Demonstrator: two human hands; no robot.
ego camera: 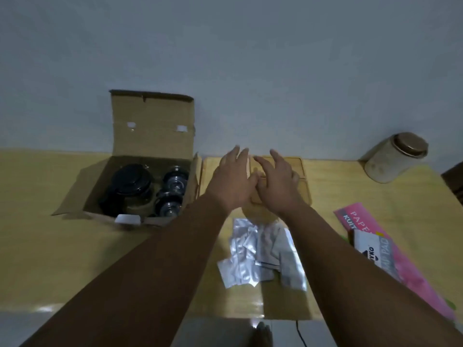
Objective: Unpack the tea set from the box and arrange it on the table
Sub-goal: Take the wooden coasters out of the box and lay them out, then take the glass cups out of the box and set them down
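Tea set (132, 182) in open box (152, 131), left hand (231, 181) and right hand (278, 189) spread empty over tray (293, 162)

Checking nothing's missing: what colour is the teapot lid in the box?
Black; the teapot lid shows best in the head view.

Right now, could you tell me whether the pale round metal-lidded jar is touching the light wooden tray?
Apart. The head view shows bare yellow table between the pale round metal-lidded jar and the right edge of the light wooden tray.
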